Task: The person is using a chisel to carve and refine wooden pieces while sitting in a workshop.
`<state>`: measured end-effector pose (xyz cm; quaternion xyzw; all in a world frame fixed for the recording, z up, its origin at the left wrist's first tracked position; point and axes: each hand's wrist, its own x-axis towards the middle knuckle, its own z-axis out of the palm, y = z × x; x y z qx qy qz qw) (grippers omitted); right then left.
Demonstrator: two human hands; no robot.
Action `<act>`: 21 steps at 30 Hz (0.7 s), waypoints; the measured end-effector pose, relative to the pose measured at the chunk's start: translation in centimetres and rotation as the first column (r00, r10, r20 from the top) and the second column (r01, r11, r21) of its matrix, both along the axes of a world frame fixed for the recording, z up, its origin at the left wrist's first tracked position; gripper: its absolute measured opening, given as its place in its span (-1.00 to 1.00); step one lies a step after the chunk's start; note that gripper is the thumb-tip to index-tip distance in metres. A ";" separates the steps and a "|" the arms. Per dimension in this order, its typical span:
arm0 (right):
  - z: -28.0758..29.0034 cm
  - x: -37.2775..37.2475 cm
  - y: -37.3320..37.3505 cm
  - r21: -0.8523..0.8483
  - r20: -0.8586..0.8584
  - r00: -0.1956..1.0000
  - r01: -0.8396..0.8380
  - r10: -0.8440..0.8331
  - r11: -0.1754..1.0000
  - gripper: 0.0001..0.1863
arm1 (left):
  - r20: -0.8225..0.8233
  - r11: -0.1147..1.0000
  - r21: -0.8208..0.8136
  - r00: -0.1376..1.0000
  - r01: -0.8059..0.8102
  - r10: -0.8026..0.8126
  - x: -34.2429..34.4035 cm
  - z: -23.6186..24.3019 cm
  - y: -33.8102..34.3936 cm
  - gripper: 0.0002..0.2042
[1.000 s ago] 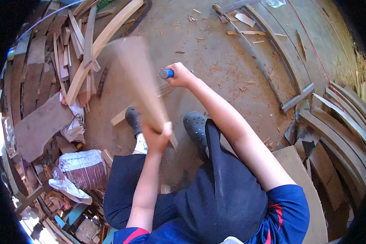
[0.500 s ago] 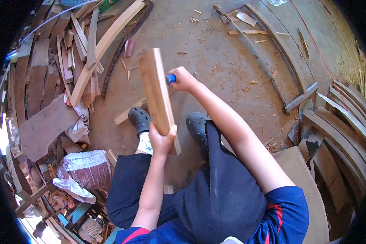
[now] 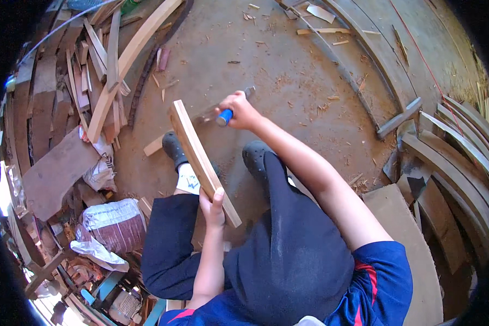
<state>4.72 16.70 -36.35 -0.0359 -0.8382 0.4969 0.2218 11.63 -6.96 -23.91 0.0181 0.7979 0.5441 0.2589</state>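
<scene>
My left hand [image 3: 213, 207] is wrapped round the lower end of a wooden board [image 3: 200, 153], thumb on its pale narrow edge. The board is held tilted above the floor, its far end leaning left. My right hand [image 3: 239, 110] grips a blue-handled tool [image 3: 224, 118], apart from the board. A metal end shows beyond the fist; its exact kind I cannot make out. Below and behind the board, a wooden strip [image 3: 156, 145] lies on the floor by my left shoe [image 3: 174, 149].
Stacked timber [image 3: 46, 108] and a curved beam [image 3: 130, 57] lie at left, above a printed sack [image 3: 111, 225]. Curved wooden pieces [image 3: 451, 168] fill the right side, near a cardboard sheet [image 3: 405, 244]. A wooden frame [image 3: 358, 92] and shavings lie on the floor ahead.
The board has turned so its narrow edge shows more, and its far end has dropped nearer to me. My right hand has turned over, bringing the tool's metal end into sight. The view has shifted slightly.
</scene>
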 end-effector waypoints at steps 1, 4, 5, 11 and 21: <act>-0.1 -0.3 0.2 0.039 0.054 0.997 0.046 -0.048 0.998 -0.94 | 0.042 1.000 0.025 0.999 -0.002 0.001 0.0 0.0 0.0 -0.36; -0.3 -1.7 0.8 0.020 -0.059 0.997 0.047 -0.045 0.999 -0.94 | 0.093 0.998 0.049 0.995 -0.025 0.021 -0.2 0.1 0.1 -0.35; -0.4 -2.3 0.9 0.040 0.005 0.999 0.041 -0.042 0.998 -0.93 | 0.086 0.998 0.058 0.996 -0.019 0.014 -0.4 0.0 0.1 -0.35; -1.0 -3.4 -0.5 0.098 -0.060 0.995 0.086 -0.080 0.991 -0.86 | 0.018 0.996 0.086 0.999 -0.035 0.033 -1.6 -0.1 -0.1 -0.49; 1.8 1.1 -3.2 0.006 -0.284 0.958 0.049 -0.046 0.999 -0.71 | 0.148 0.969 0.210 0.984 -0.131 0.101 -2.8 1.1 -1.4 -0.60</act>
